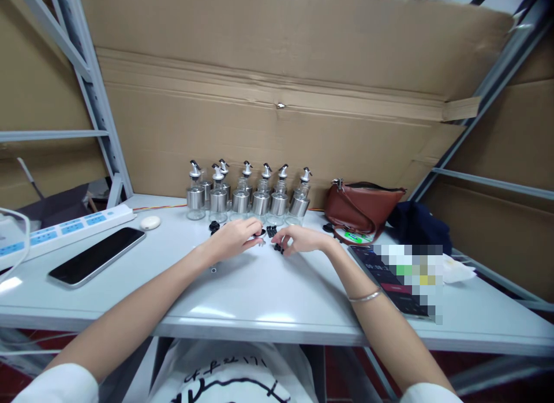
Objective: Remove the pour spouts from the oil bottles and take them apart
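My left hand [236,237] rests on the white table [242,282], its fingers curled over a small black cap [259,233]. My right hand [298,239] lies just to the right, fingertips pinched on small black pieces [277,247]. More black pieces [271,230] lie between the hands. Directly behind stands a row of several glass and steel oil bottles with spouts [246,196]. Two loose black caps [213,226] sit left of my left hand.
A dark phone [97,256], a white power strip [64,227] and a white oval puck [150,222] lie on the left. A brown leather bag [361,206], a dark cloth [418,224] and a second phone [389,279] sit on the right. Cardboard walls stand behind.
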